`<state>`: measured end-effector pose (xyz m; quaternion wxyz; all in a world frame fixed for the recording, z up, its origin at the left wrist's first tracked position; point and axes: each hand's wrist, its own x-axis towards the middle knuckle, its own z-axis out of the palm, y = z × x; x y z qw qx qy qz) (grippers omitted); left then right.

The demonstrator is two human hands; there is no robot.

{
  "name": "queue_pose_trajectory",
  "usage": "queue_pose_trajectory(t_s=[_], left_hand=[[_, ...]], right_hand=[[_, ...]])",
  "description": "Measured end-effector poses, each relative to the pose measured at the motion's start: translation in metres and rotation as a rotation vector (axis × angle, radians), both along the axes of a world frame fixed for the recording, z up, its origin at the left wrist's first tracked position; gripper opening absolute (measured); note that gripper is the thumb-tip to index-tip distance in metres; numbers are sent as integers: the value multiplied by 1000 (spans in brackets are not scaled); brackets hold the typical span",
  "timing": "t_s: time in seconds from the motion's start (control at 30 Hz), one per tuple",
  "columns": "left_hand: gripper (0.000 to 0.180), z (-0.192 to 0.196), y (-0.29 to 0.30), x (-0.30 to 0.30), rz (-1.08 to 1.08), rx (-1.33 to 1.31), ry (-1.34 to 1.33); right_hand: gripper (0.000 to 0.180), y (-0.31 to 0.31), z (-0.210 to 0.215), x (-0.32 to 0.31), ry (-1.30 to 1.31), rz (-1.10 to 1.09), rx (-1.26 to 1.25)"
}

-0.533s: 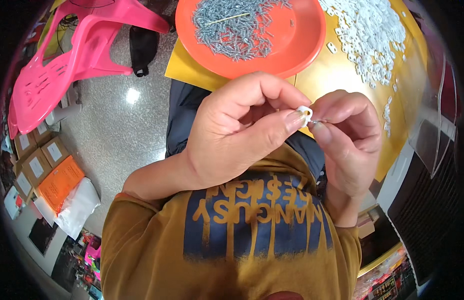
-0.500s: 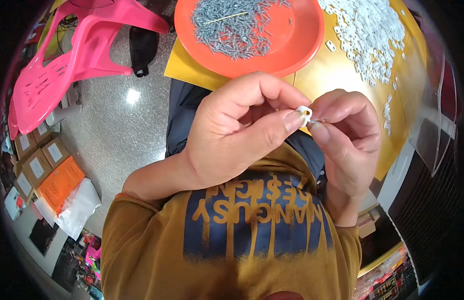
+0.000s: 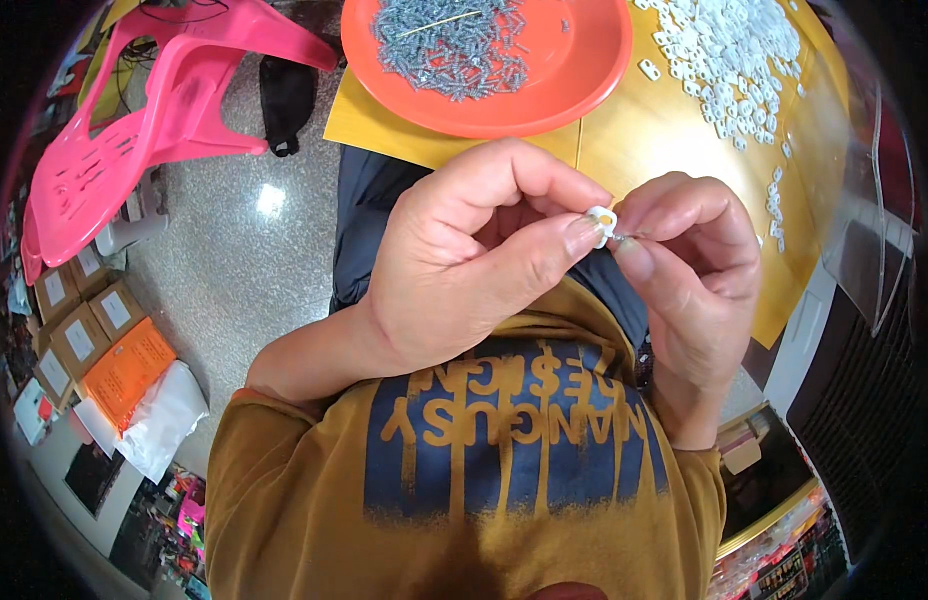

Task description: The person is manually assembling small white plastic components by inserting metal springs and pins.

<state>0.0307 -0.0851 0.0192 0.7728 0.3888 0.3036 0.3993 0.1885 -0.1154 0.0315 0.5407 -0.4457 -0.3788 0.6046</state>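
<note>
My left hand (image 3: 464, 260) pinches a small white plastic clip (image 3: 601, 220) between thumb and forefinger, just above my lap. My right hand (image 3: 689, 270) meets it from the right and grips a thin metal nail (image 3: 630, 237) whose tip touches the clip. Both hands are close together in front of my mustard shirt. Beyond them, on a yellow table (image 3: 674, 130), stands an orange plate (image 3: 574, 70) holding a heap of grey nails (image 3: 449, 45), and a pile of white clips (image 3: 724, 50) lies loose to its right.
A pink plastic chair (image 3: 134, 130) stands on the speckled floor at the left, with a black bag (image 3: 284, 100) beside it. Small cardboard boxes (image 3: 69, 320) and an orange packet (image 3: 129, 370) lie at the lower left. A dark cabinet (image 3: 844, 400) is on the right.
</note>
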Motion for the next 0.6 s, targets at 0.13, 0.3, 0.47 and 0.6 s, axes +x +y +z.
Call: queue_pose_trajectory(t_s=[0.13,0.3,0.47,0.6], left_hand=[[14,-1,-2,-1,-4,58,37],[14,-2,-1,-5,-22,113,56],[14,-7,-1,-7,-46,258,86],[15,-2,2,-10,-82,361,165]], right_hand=[[19,-2,1,-1,-160,4,100],[18,-4,3,-1,-241,12,139],[16,-5,6,-3,-258,30,166],[16,-7,10,-1,-311,43,166]])
